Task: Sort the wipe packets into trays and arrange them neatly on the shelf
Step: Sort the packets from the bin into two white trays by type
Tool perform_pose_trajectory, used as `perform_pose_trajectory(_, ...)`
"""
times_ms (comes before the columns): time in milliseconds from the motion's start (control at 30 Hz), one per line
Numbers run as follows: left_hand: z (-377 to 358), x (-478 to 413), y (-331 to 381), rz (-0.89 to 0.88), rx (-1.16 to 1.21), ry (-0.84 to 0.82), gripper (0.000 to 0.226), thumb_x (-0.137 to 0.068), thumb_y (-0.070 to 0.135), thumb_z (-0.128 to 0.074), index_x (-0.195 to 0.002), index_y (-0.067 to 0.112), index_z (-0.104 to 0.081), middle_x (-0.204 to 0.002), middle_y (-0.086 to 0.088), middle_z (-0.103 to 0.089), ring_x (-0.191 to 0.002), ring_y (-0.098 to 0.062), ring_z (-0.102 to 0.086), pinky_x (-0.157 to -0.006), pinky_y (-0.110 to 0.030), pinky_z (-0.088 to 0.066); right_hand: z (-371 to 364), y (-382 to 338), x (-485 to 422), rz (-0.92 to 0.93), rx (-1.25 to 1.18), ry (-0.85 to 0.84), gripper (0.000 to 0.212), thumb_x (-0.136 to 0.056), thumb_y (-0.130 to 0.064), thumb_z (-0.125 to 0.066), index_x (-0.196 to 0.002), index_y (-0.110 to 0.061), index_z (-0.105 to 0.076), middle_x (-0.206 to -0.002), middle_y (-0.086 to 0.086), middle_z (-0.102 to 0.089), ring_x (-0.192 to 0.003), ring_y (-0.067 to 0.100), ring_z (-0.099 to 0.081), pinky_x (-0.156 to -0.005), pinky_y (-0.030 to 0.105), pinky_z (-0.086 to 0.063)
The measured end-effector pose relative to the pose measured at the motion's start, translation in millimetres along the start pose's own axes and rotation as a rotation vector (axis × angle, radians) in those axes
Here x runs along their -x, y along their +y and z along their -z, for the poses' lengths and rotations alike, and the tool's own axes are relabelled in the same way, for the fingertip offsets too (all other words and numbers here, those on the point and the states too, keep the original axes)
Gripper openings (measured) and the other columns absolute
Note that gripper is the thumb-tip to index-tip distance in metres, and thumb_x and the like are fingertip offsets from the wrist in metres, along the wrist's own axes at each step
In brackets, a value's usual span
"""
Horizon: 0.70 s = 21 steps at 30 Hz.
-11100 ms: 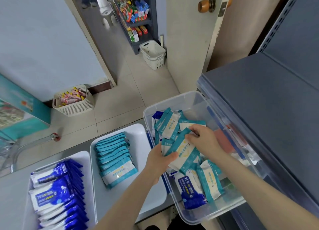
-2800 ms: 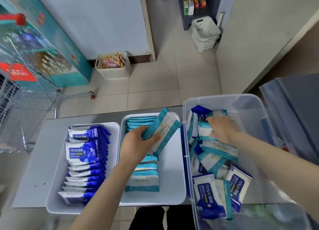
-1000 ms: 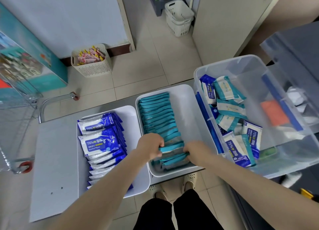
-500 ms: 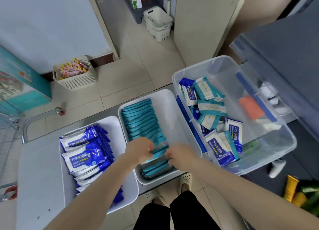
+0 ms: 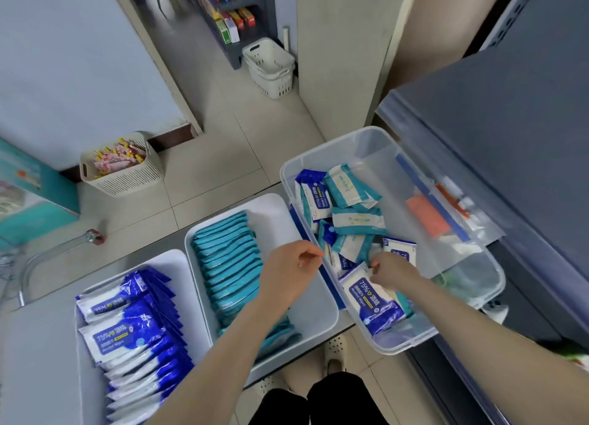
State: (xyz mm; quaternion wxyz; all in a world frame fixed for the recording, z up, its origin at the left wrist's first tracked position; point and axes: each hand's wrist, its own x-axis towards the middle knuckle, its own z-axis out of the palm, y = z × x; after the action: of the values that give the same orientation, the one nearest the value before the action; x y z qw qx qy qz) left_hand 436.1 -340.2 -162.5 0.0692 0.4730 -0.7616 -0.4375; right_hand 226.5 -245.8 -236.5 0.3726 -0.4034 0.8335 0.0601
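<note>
Looking down onto a grey bench (image 5: 38,345) carrying two white trays and a clear bin (image 5: 334,145). Showing the left tray (image 5: 169,262) packed with blue packets (image 5: 134,329) standing on edge, overlapping front to back. Showing the middle tray (image 5: 287,230) lined with a tidy row of teal packets (image 5: 229,259) along its left half, leaving its right half bare. Hovering the left hand (image 5: 291,273) over that tray's right side, just beside the bin wall, grip loosely curled and holding nothing. Reaching the right hand (image 5: 395,273) into the bin, fingers curled at the top edge of a blue packet (image 5: 373,303) lying flat near the front; not possible to tell whether pinching it or only touching. Judging the sorting as well along but unfinished: a jumble of loose packets (image 5: 350,224), teal and blue mixed, waiting in the bin. Judging the shelving as not yet begun, with both trays resting on the bench and the dark shelf (image 5: 494,144) to the right showing no tray.
</note>
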Motion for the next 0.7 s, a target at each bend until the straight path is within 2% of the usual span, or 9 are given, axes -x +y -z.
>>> perform_pose_trajectory(167,-7,-9,7,0.012,0.003,0.007,0.012,-0.09,0.025,-0.062,-0.096,0.029,-0.071,-0.092,0.018,-0.068,-0.081,0.005,-0.06,-0.071,-0.006,-0.042,-12,-12,-5,0.057,0.074,-0.033,0.021,-0.079,-0.023,-0.065,-0.091,-0.018,-0.048,-0.099,0.004,-0.059,-0.092,0.024,-0.059,-0.064,0.027,-0.04)
perform_pose_trajectory(233,-8,-13,13,0.009,-0.003,0.014,0.013,-0.09,0.023,-0.061,-0.096,0.03,-0.07,-0.091,0.02,-0.067,-0.08,0.007,-0.059,-0.07,-0.004,-0.041,-5,-6,-2,0.109,0.002,0.013,0.018,-0.077,-0.021,-0.066,-0.083,-0.019,-0.049,-0.093,0.003,-0.06,-0.087,0.022,-0.058,-0.061,0.027,-0.04)
perform_pose_trajectory(300,-10,-18,21,0.001,0.003,0.005,0.014,-0.089,0.022,-0.061,-0.097,0.03,-0.069,-0.091,0.018,-0.067,-0.079,0.007,-0.059,-0.071,-0.005,-0.043,11,1,3,0.16,-0.066,0.047,0.013,-0.076,-0.019,-0.067,-0.081,-0.02,-0.055,-0.085,-0.003,-0.059,-0.085,0.021,-0.057,-0.066,0.029,-0.043)
perform_pose_trajectory(433,-21,-28,42,-0.014,-0.021,-0.172,0.027,-0.083,0.031,-0.066,-0.11,0.027,-0.064,-0.1,0.012,-0.068,-0.089,-0.003,-0.063,-0.08,-0.02,-0.049,58,0,21,0.373,-0.288,0.076,0.017,-0.072,-0.01,-0.073,-0.072,-0.018,-0.058,-0.067,-0.009,-0.053,-0.069,0.014,-0.051,-0.068,0.033,-0.044)
perform_pose_trajectory(500,-30,-33,51,-0.041,-0.137,-0.222,0.022,-0.085,0.035,-0.063,-0.102,0.022,-0.062,-0.094,0.004,-0.067,-0.084,-0.015,-0.063,-0.075,-0.03,-0.051,76,-6,29,0.407,-0.516,0.073,0.016,-0.074,-0.003,-0.072,-0.072,-0.013,-0.06,-0.063,-0.007,-0.054,-0.059,0.006,-0.048,-0.062,0.025,-0.042)
perform_pose_trajectory(567,-36,-38,55,-0.007,-0.175,-0.194,0.019,-0.088,0.034,-0.058,-0.091,0.015,-0.058,-0.087,-0.003,-0.066,-0.08,-0.022,-0.062,-0.071,-0.036,-0.05,81,-2,23,0.327,-0.741,0.084,0.018,-0.08,-0.003,-0.069,-0.076,-0.018,-0.062,-0.064,-0.01,-0.059,-0.057,0.002,-0.053,-0.06,0.016,-0.046)
perform_pose_trajectory(600,-38,-41,54,0.021,-0.175,-0.167,0.02,-0.089,0.034,-0.057,-0.09,0.014,-0.057,-0.087,-0.004,-0.065,-0.08,-0.023,-0.062,-0.071,-0.036,-0.051,77,6,12,0.241,-0.792,0.115,0.011,-0.084,-0.005,-0.067,-0.083,-0.016,-0.064,-0.07,-0.008,-0.063,-0.062,0.006,-0.058,-0.064,0.02,-0.05)
perform_pose_trajectory(633,-38,-44,53,0.05,-0.165,-0.143,0.018,-0.09,0.033,-0.056,-0.089,0.015,-0.055,-0.087,-0.004,-0.065,-0.079,-0.021,-0.063,-0.07,-0.035,-0.051,71,17,-1,0.133,-0.756,0.169,0.006,-0.086,-0.01,-0.064,-0.09,-0.013,-0.065,-0.078,-0.005,-0.065,-0.07,0.012,-0.06,-0.071,0.026,-0.052)
perform_pose_trajectory(700,-36,-47,49,0.096,-0.104,-0.092,0.014,-0.091,0.032,-0.055,-0.089,0.019,-0.052,-0.088,0.0,-0.066,-0.074,-0.014,-0.063,-0.066,-0.03,-0.052,56,43,-24,-0.079,-0.479,0.202,0.015,-0.085,-0.017,-0.061,-0.098,-0.009,-0.062,-0.09,-0.001,-0.062,-0.083,0.019,-0.06,-0.075,0.031,-0.048)
